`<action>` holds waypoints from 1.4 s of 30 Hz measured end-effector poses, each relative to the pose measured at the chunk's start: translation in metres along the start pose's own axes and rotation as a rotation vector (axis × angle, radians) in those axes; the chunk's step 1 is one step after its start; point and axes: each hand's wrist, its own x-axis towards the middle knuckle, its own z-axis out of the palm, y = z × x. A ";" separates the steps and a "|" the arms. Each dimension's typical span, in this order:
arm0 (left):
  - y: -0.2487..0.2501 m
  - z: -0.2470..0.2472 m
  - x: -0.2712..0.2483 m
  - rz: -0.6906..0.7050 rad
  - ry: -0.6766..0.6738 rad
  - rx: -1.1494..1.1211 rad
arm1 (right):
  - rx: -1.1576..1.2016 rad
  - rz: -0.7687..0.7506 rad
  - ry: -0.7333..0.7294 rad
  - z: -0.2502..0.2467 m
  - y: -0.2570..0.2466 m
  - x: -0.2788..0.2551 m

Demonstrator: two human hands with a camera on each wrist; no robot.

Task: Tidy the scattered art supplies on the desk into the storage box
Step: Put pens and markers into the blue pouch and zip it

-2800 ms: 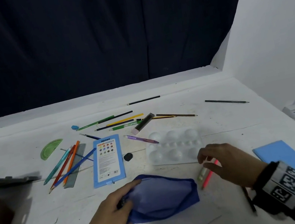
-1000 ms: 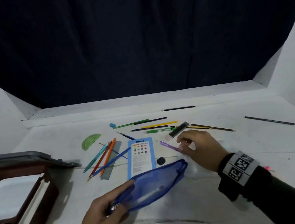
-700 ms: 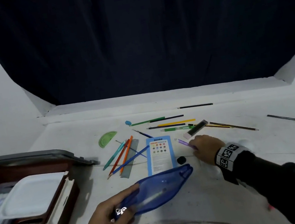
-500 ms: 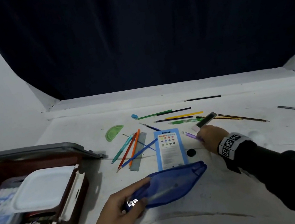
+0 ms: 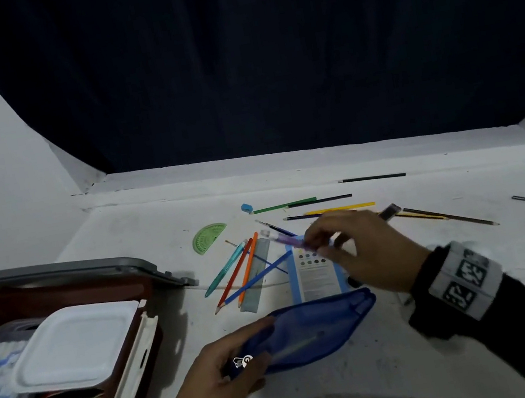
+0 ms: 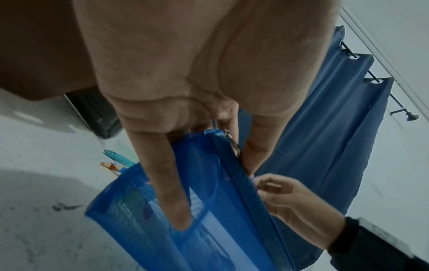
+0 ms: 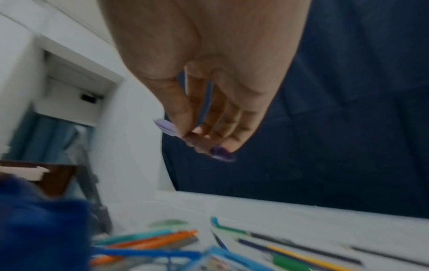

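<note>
Head view shows our right hand (image 5: pixel 363 251) pinching a purple pen (image 5: pixel 287 240) above the desk (image 5: pixel 418 346). Our left hand (image 5: pixel 211 377) grips the blue mesh pouch (image 5: pixel 314 329); its narrow mouth could snag the pen.

Motion blur smears the purple pen (image 5: pixel 287 240) pinched in the right hand (image 5: pixel 360 252), which hides part of the blue card (image 5: pixel 316 276); the storage box (image 5: pixel 71 352) left of it runs off frame.

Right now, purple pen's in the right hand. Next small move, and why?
Probably carry the purple pen down into the blue mesh pouch: the right hand pinches it above the desk, and the left hand grips the pouch by its zipper end.
</note>
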 end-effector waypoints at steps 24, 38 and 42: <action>-0.009 -0.011 0.013 0.011 -0.052 -0.027 | -0.424 0.282 -0.459 0.034 0.075 -0.021; -0.009 -0.009 0.014 0.022 -0.043 -0.003 | 0.229 0.010 0.114 0.013 -0.014 -0.013; -0.008 -0.010 0.016 0.042 -0.031 0.009 | 0.159 -0.043 -0.099 0.034 -0.019 -0.018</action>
